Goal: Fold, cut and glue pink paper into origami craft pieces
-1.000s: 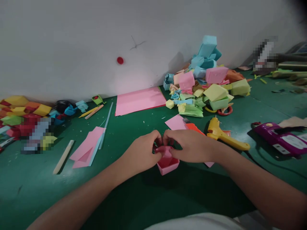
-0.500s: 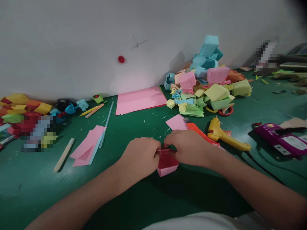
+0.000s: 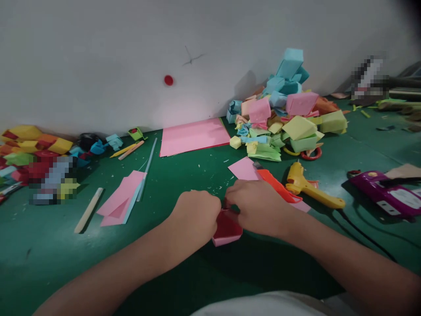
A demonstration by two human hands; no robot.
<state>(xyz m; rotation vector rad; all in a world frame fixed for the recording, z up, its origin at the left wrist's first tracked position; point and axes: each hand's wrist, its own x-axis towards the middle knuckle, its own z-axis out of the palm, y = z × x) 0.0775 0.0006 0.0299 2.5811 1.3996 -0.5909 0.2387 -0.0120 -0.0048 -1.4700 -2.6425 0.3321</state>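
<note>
A small folded paper box point(image 3: 227, 239), pink outside and red inside, is held between my two hands with its hollow side showing. My left hand point(image 3: 197, 219) is closed on its left and far edge. At the far right edge, my right hand point(image 3: 253, 204) pinches the paper, thumb and fingers together. The fingertips of both hands partly hide the far wall of the box. Just beyond my right hand lie a pink paper piece point(image 3: 241, 168) and an orange-red cutter point(image 3: 276, 185).
A yellow glue gun point(image 3: 309, 191) and a purple device point(image 3: 384, 193) with cables lie to the right. Folded paper pieces point(image 3: 299, 127) are heaped by the wall. Pink sheets point(image 3: 194, 136), paper strips point(image 3: 123, 199) and a pale stick point(image 3: 88, 210) lie on the green table point(image 3: 184, 171).
The paper box has tilted a little and sits slightly lower and to the left. My hands have shifted slightly and stay on it. The whole view has moved a little.
</note>
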